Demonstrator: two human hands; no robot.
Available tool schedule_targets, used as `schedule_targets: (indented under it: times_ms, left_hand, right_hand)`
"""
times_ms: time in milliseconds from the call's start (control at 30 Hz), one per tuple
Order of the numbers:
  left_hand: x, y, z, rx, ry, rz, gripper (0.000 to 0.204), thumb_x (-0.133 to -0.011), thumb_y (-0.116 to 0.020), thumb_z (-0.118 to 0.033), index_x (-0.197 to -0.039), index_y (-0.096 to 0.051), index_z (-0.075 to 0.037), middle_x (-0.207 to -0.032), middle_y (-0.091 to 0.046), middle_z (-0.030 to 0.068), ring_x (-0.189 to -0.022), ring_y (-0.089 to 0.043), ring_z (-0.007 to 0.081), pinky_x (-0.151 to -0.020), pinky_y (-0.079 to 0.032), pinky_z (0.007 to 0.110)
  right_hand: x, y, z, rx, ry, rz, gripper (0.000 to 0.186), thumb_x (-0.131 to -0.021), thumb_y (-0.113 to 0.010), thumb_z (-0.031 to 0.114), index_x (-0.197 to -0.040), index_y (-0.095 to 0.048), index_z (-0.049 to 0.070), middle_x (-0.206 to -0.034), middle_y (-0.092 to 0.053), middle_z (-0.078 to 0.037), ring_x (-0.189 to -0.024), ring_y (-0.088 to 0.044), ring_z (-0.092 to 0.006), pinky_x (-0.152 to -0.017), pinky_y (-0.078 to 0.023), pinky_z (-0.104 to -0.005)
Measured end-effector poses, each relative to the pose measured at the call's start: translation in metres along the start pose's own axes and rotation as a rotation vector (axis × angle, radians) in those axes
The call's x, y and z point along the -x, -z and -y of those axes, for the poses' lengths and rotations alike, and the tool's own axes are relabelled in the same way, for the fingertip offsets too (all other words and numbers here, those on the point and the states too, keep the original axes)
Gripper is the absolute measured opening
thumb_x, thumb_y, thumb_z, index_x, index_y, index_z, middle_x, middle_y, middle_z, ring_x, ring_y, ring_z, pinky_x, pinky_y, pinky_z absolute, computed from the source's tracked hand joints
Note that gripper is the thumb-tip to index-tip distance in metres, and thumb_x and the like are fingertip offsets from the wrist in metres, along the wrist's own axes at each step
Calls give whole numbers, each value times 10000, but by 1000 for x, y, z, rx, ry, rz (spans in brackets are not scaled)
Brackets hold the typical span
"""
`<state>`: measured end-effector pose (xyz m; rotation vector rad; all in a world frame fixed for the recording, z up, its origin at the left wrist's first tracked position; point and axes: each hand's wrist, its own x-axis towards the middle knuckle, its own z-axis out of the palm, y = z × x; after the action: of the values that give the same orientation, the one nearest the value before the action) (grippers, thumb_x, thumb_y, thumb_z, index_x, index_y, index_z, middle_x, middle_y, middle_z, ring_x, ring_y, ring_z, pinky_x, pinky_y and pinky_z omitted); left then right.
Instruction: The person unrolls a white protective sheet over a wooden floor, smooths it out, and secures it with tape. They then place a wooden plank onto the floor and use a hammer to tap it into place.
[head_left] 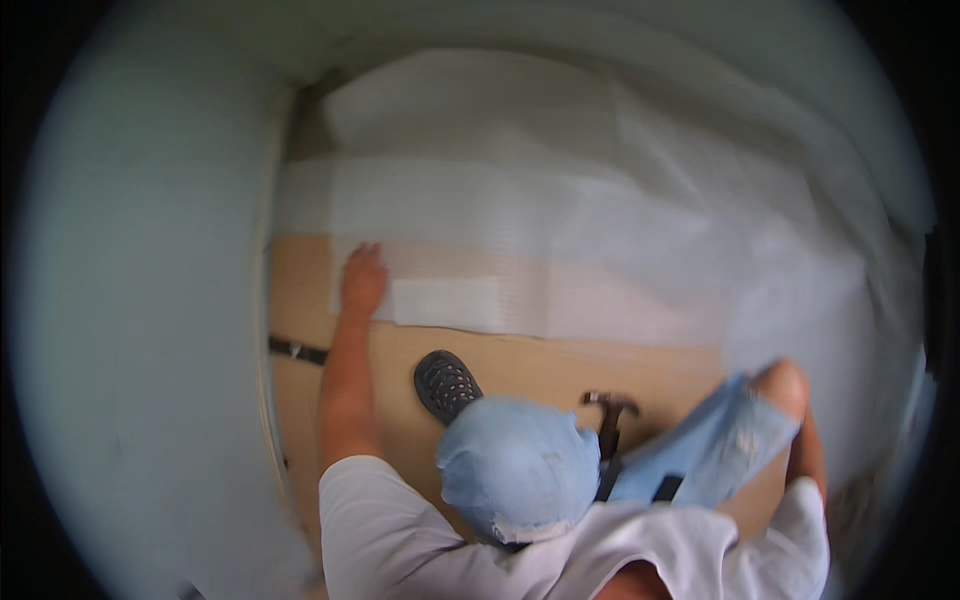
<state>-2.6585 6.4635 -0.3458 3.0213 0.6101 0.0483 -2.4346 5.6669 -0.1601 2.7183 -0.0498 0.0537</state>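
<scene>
My left hand [365, 282] lies on the near left part of a thin, whitish, see-through sheet [440, 265] spread over a tan floor [540, 375]. Its fingers reach forward, slightly blurred, and nothing shows in them. Just right of it, a paler rectangular piece [447, 300] lies at the sheet's near edge. My right arm [812, 455] runs down beside my bent right knee; the hand [783, 388] seems to be at the knee, but its fingers cannot be made out. A claw hammer [610, 404] is between my legs, head forward, its handle partly hidden.
A pale wall [150, 300] rises along the left. Farther off, the whitish sheeting [660, 170] bunches into loose folds. A black strap-like bar [297, 349] with a light mark lies by the left wall. My dark, holed clog [446, 385] rests on the tan floor.
</scene>
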Motion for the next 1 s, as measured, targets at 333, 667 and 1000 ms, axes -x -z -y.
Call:
schedule_targets:
  times_ms: [333,667,1000]
  left_hand:
    - [19,-13,-107,65,-199,-19,502,-1070,-403,-269,-1504,-474,-27,-1594,-411,225,-1445,-396,438,-1225,-261,561]
    - [35,-61,-168,105,-242,-94,542,-1119,-258,-347,-1497,-482,-30,-1574,-435,217,-1428,-422,439,-1197,-315,566]
    - [46,-61,-183,179,-370,-167,588,-1123,-239,-399,-1492,-492,-18,-1561,-454,208,-1413,-454,406,-1176,-357,544]
  right_hand:
    - [85,-24,-119,-1806,-929,788,300,-945,-673,354,-959,-728,60,-828,-713,-104,-770,-691,-266,-724,-556,-394]
    - [115,189,16,-1964,-805,928,338,-1038,-558,297,-981,-726,10,-889,-741,-133,-748,-690,-228,-745,-551,-351]
    - [233,4,159,-2059,-461,833,328,-1033,-546,281,-1042,-713,-1,-987,-752,-163,-838,-707,-299,-817,-556,-435]
